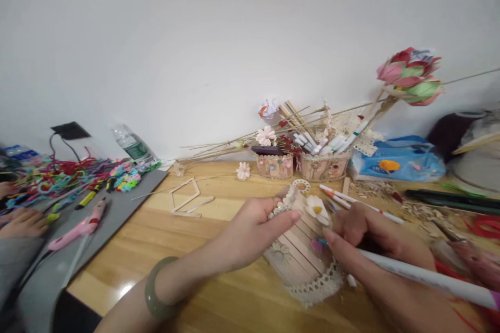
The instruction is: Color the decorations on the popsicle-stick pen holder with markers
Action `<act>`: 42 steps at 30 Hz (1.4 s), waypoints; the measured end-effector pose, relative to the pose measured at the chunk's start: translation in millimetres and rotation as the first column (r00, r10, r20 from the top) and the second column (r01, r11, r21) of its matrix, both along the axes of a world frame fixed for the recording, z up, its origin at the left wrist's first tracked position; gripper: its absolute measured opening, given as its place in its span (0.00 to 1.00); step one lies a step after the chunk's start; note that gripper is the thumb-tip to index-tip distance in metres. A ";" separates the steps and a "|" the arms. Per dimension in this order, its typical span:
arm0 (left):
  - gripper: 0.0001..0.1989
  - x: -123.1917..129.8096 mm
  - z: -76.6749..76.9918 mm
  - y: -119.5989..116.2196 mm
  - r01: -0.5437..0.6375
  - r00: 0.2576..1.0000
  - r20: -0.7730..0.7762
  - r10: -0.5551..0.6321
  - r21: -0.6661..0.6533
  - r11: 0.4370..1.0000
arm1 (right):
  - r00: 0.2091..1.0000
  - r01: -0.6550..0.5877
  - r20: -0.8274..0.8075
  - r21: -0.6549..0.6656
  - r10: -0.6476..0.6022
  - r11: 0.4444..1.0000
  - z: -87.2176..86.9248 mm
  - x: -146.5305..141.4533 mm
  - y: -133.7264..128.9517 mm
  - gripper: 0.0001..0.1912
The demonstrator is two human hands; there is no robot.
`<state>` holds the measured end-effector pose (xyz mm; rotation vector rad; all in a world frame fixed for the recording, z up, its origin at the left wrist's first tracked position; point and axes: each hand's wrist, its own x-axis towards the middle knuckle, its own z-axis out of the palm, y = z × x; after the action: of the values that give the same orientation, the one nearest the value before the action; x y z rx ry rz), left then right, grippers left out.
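Note:
A craft piece made of wooden sticks (pixel 299 257) is tilted above the table, with lace along its lower edge, pearl-like beads at the top and a white flower (pixel 317 210) with a yellow centre. My left hand (pixel 253 226) grips its upper left side, thumb across the front. In my right hand (pixel 377 250) is a white marker (pixel 422 270) with a purple end at the lower right. Its blue tip points at a small purple shape (pixel 317 246) on the sticks; whether it touches, I cannot tell.
Two decorated stick baskets (pixel 275 165) with markers stand by the wall. A paper flower (pixel 412 75), a blue packet (pixel 398 158) and wood shavings are at right. Joined sticks (pixel 185 197) lie at left. Another person's hand (pixel 25 222) is near a pink glue-gun-like tool (pixel 78 226) and pipe cleaners.

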<state>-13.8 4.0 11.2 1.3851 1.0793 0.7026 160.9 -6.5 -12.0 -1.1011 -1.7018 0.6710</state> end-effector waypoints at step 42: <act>0.16 -4.2 -9.0 2.1 0.003 0.996 -0.086 0.002 0.056 0.998 | 0.996 -0.081 0.068 0.265 0.065 0.961 -2.4 -4.9 3.5 0.14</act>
<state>-18.0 6.1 2.2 1.4748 1.1336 0.6826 156.0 -3.0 -14.4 -0.8786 -1.8297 0.4402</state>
